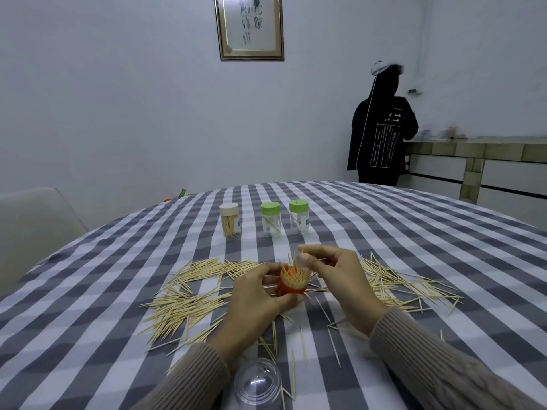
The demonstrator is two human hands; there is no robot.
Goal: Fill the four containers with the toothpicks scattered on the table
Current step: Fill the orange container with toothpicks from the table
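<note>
Left hand grips the red container amid scattered toothpicks on the counter; right hand fingers pinch toothpicks above it; light, brittle slivers, best pinched mid-length.

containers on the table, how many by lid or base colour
White lid: 1
Green lids and: 2
Red base, open, gripped by the left hand: 1
Total: 4
The clear cap near the front edge is not counted.
</note>
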